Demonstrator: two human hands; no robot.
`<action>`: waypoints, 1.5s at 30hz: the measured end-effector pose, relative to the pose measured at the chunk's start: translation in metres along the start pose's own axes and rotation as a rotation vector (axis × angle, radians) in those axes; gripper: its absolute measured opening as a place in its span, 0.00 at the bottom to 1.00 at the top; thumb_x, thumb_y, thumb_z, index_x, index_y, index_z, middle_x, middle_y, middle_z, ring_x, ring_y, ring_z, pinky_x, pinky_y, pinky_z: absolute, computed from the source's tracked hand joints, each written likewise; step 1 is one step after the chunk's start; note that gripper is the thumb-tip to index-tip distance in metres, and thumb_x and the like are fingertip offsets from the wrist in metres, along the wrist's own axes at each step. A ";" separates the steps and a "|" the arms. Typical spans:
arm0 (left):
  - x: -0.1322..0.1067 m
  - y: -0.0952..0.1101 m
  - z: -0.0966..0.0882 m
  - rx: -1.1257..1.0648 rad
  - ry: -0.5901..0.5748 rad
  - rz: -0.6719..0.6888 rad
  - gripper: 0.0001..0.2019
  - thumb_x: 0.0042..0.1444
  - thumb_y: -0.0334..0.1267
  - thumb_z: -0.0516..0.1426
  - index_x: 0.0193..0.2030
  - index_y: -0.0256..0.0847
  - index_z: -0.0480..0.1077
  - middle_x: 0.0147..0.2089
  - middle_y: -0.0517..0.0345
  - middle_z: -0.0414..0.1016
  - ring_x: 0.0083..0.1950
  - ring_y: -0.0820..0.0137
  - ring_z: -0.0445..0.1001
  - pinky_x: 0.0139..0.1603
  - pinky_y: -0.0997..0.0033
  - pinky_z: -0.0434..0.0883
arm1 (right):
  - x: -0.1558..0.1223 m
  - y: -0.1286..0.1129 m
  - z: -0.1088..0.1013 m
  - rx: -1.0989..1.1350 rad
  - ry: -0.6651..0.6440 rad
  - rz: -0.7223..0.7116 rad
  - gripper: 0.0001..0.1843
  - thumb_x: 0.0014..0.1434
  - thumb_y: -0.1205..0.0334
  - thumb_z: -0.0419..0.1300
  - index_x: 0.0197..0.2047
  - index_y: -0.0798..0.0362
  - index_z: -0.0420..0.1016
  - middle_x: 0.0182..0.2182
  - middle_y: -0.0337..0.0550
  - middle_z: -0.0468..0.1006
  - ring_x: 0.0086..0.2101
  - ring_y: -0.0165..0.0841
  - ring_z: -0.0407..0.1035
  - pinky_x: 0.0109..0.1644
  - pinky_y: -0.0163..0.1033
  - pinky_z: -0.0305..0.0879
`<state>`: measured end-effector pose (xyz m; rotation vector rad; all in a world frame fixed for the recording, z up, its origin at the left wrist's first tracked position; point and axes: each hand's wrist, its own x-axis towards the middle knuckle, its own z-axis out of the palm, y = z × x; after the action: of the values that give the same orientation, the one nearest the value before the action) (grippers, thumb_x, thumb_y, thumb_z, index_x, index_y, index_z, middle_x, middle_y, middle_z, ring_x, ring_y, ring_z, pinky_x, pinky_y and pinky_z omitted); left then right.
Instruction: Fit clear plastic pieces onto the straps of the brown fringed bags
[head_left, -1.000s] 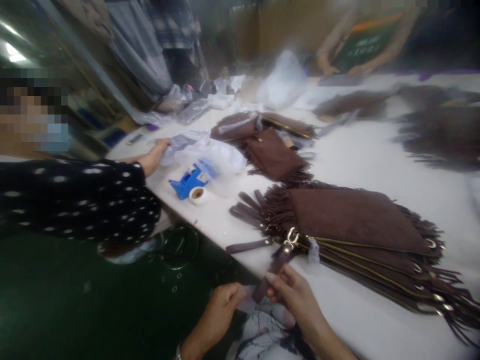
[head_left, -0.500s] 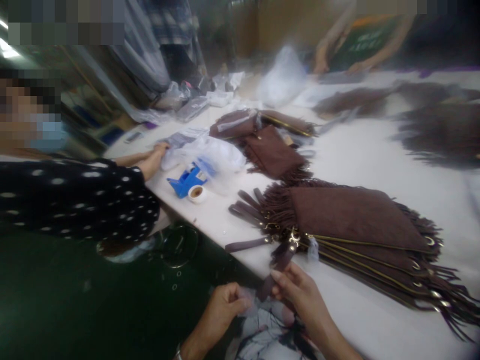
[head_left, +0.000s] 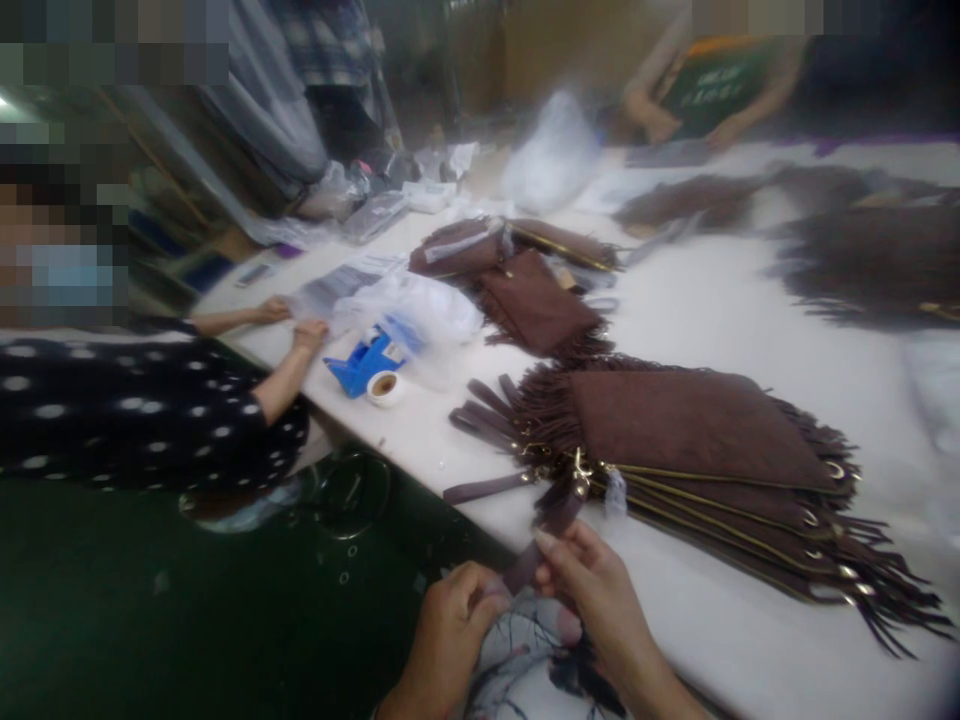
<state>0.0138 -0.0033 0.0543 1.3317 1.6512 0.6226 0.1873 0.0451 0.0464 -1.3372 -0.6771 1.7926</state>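
Note:
A brown wrist strap [head_left: 523, 569] hangs off the table's near edge, joined by a gold clasp [head_left: 580, 470] to a stack of brown fringed bags [head_left: 682, 420]. My right hand [head_left: 596, 595] pinches the strap between thumb and fingers. At the strap's lower end my left hand [head_left: 454, 625] is closed, thumb against the fingertips; a small clear film seems to lie between them, though blur hides its edges. Other brown straps [head_left: 487, 420] fan out from the stack's left side. Gold zips and rings show along the bags' near edges.
A blue tape dispenser [head_left: 367, 362] and a tape roll [head_left: 384, 388] sit on the white table [head_left: 420, 440]. Beyond them lie clear plastic bags [head_left: 427, 305] and more brown bags [head_left: 540, 305]. A co-worker in a dotted sleeve [head_left: 150, 410] handles plastic at left; another person's hands [head_left: 660, 122] are across the table.
My left hand has come up to the strap's lower end, closer to my right hand, which keeps its pinch. The co-worker's hands at left have moved apart on the plastic.

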 end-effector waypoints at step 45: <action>-0.005 0.005 0.032 -0.711 -0.072 -0.276 0.25 0.48 0.52 0.64 0.46 0.34 0.76 0.37 0.48 0.80 0.37 0.62 0.75 0.38 0.68 0.69 | -0.001 -0.006 -0.009 -0.189 -0.014 -0.158 0.18 0.52 0.45 0.64 0.28 0.50 0.66 0.20 0.33 0.68 0.23 0.30 0.64 0.26 0.33 0.60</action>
<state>0.0445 -0.0112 0.0450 0.5939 1.3313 0.8730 0.1982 0.0470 0.0489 -1.3544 -0.9521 1.6450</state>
